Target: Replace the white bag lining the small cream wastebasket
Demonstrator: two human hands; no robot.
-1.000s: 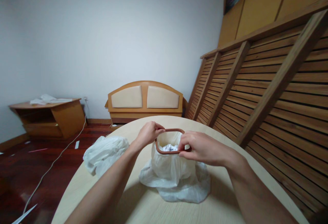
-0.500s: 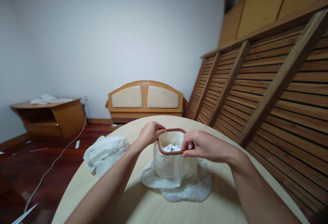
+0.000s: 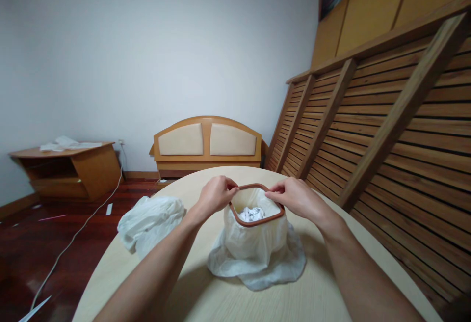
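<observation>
A small trash bin lined with a whitish plastic bag [image 3: 253,241] stands on the round table, the bag's loose edge spread around its base. On its top sits a brown rim ring [image 3: 252,224]. Crumpled white paper [image 3: 251,214] lies inside. My left hand [image 3: 218,194] pinches the ring at its left back corner, fingers closed. At the right back side, my right hand [image 3: 294,195] closes thumb and fingers on the same ring. The far side of the bin is hidden.
A crumpled white plastic bag [image 3: 152,221] lies on the pale round table [image 3: 221,295], left of my left forearm. Wooden slatted panels [image 3: 368,140] lean along the right. A headboard [image 3: 208,140] and a low cabinet [image 3: 69,170] stand by the wall. A cable [image 3: 79,233] crosses the floor.
My right hand has moved from the ring's front right part to its back right side. The ring and bin have turned slightly, and the left hand stays at the left back corner.
</observation>
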